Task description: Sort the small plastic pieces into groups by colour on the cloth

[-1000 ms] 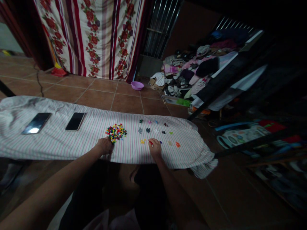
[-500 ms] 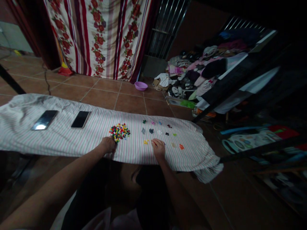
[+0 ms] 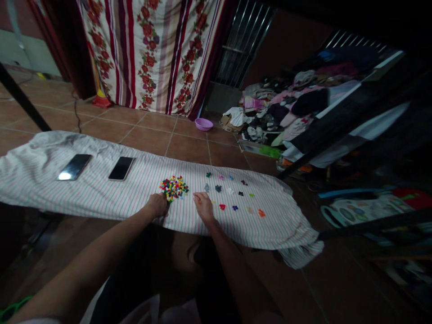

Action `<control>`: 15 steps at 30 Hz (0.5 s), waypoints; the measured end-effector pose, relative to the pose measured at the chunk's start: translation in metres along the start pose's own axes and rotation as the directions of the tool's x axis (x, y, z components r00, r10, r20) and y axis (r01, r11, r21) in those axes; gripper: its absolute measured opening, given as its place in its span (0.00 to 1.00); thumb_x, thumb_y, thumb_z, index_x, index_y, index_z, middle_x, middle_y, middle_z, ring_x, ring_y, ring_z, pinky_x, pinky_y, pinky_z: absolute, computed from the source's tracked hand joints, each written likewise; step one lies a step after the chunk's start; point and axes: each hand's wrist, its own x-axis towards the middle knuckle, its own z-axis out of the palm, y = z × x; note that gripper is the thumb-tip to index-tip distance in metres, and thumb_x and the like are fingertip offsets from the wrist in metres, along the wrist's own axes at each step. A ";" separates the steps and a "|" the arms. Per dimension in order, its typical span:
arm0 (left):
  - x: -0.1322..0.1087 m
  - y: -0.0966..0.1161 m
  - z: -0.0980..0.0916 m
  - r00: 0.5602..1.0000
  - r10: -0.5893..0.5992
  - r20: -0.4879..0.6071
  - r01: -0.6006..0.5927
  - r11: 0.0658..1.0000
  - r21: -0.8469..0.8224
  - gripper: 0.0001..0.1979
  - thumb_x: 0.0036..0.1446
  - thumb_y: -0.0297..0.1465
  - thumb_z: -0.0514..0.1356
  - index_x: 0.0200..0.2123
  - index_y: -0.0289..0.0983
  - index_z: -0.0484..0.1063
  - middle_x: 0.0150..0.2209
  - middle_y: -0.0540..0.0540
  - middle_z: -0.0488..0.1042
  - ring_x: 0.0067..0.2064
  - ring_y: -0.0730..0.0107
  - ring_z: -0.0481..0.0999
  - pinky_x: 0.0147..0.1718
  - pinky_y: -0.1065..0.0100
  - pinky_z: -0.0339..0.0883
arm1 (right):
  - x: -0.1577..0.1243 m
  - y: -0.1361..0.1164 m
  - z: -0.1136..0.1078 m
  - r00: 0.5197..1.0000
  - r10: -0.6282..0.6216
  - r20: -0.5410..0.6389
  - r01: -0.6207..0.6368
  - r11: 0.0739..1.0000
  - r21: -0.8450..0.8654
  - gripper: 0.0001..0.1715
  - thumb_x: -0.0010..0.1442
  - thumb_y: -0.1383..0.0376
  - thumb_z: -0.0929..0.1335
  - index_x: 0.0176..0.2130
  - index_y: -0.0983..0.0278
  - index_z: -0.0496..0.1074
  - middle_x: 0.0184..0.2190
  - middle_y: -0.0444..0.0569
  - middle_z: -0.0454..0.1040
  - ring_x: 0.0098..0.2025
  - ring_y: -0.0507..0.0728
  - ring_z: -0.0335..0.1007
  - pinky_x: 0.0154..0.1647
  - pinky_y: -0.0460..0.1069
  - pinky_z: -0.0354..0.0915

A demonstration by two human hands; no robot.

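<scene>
A heap of small multicoloured pieces [image 3: 174, 186] lies on a striped cloth [image 3: 101, 198] spread over a long board. My left hand [image 3: 157, 205] rests at the heap's near left edge with its fingers curled; what they hold is hidden. My right hand [image 3: 203, 204] is just right of the heap, fingers stretched toward it and nothing visible in them. To its right lie small groups of pieces sorted by colour [image 3: 232, 191], among them a red cluster [image 3: 222, 207] and an orange one [image 3: 261, 213].
Two dark phones [image 3: 74, 167] [image 3: 121, 168] lie on the cloth to the left. Behind are a tiled floor, a flowered curtain [image 3: 151, 49], a purple bowl [image 3: 204, 124] and a heap of clothes [image 3: 280, 108]. The cloth's right end hangs off the board [image 3: 300, 252].
My right hand has left the red piece among the sorted groups and moved left toward the heap. The left hand has stayed at the heap. The view has shifted slightly.
</scene>
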 end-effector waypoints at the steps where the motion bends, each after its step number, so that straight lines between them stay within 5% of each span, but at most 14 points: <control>1: 0.000 0.000 0.001 1.000 0.005 -0.003 -0.005 1.000 -0.001 0.21 0.52 0.42 0.62 0.47 0.40 0.73 0.50 0.35 0.72 0.51 0.52 0.71 0.45 0.56 0.67 | 0.001 -0.003 0.006 1.000 -0.002 0.015 0.002 1.000 -0.011 0.15 0.59 0.69 0.63 0.42 0.60 0.76 0.38 0.50 0.73 0.38 0.56 0.71 0.43 0.50 0.67; 9: -0.001 0.000 0.000 0.999 0.031 -0.020 -0.030 0.999 0.014 0.20 0.52 0.42 0.61 0.45 0.37 0.74 0.48 0.34 0.73 0.52 0.51 0.70 0.45 0.57 0.67 | 0.013 -0.020 0.038 0.997 0.030 0.066 -0.024 0.995 -0.096 0.15 0.57 0.71 0.64 0.42 0.59 0.76 0.37 0.50 0.73 0.37 0.56 0.70 0.41 0.49 0.65; 15: 0.000 0.001 0.000 0.999 0.034 -0.013 -0.034 0.999 0.031 0.21 0.53 0.43 0.61 0.46 0.37 0.74 0.48 0.34 0.73 0.52 0.51 0.70 0.45 0.57 0.67 | 0.012 -0.025 0.043 0.995 0.063 0.078 -0.049 0.984 -0.174 0.12 0.58 0.72 0.64 0.38 0.59 0.74 0.36 0.49 0.71 0.38 0.56 0.69 0.38 0.48 0.62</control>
